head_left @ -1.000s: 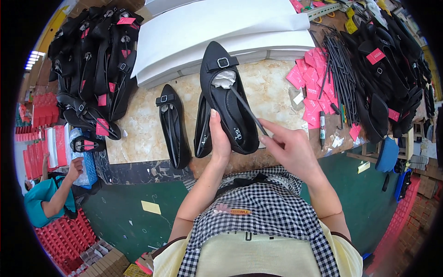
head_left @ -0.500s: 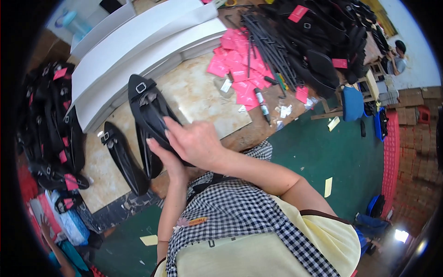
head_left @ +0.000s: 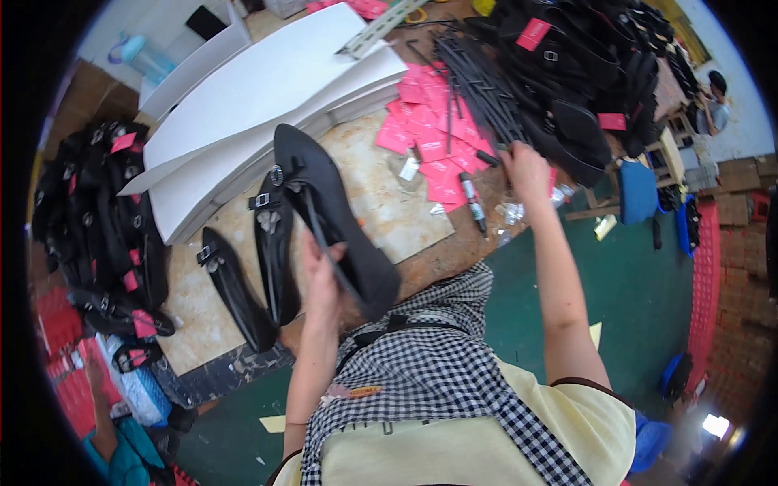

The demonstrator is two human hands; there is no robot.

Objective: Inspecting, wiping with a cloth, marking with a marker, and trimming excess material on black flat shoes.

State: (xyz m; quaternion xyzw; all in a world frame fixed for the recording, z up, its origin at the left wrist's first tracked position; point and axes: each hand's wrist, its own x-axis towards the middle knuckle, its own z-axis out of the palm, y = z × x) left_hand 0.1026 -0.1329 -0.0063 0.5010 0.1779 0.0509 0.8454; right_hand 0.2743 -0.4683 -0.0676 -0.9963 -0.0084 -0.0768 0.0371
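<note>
My left hand [head_left: 322, 279] is closed around the side of a black pointed flat shoe [head_left: 331, 190] with a buckled strap, tilted sole-side to the right above the table. Two more such shoes lie close by to the left: a nearer-in black shoe [head_left: 274, 235] and an outer black shoe [head_left: 235, 292], with grey crumpled stuffing in their openings. Far to the right, my right hand [head_left: 528, 172] has its fingers bent together at the near end of a pile of thin black sticks [head_left: 482, 81]. What its fingertips hold, if anything, cannot be made out.
Pink cards [head_left: 438, 134] lie heaped beside the sticks, with a black marker [head_left: 472, 202] in front. White cardboard sheets [head_left: 243, 105] stack at the back left. Black shoes pile at the far left [head_left: 97, 211] and back right [head_left: 575, 81]. Another person [head_left: 717, 105] sits far right.
My right hand has left the shoe and reached far right to the stick pile. My left hand has lifted and turned one shoe to the right, apart from the shoe beneath it.
</note>
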